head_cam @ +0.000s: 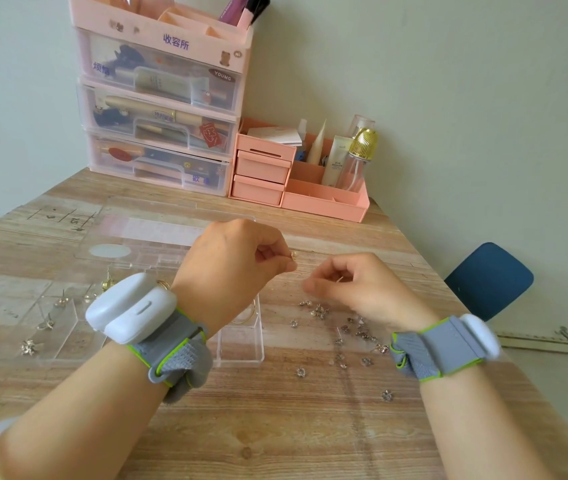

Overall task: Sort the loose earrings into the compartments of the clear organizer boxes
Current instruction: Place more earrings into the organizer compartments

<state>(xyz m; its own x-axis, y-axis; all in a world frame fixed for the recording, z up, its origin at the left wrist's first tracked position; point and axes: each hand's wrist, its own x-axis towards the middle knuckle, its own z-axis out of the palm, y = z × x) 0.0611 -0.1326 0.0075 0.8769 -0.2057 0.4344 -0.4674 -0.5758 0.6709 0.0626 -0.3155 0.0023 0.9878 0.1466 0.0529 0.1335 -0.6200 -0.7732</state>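
1. The loose earrings (351,332) are small silvery flower-shaped studs, scattered on the wooden bench (275,427) just below the right hand (355,289); a few more lie in the clear organizer box (64,327) at the left.
2. The left hand (237,261) has its fingers pinched on a tiny gold earring (293,255), held above the bench.
3. The right hand's fingers are curled and seem to pinch a thin pin, too small to be sure.
4. The left wrist hides part of the box; its compartments are hard to trace.
5. Two hands, two wristbands; the studs are too blurred to count exactly.
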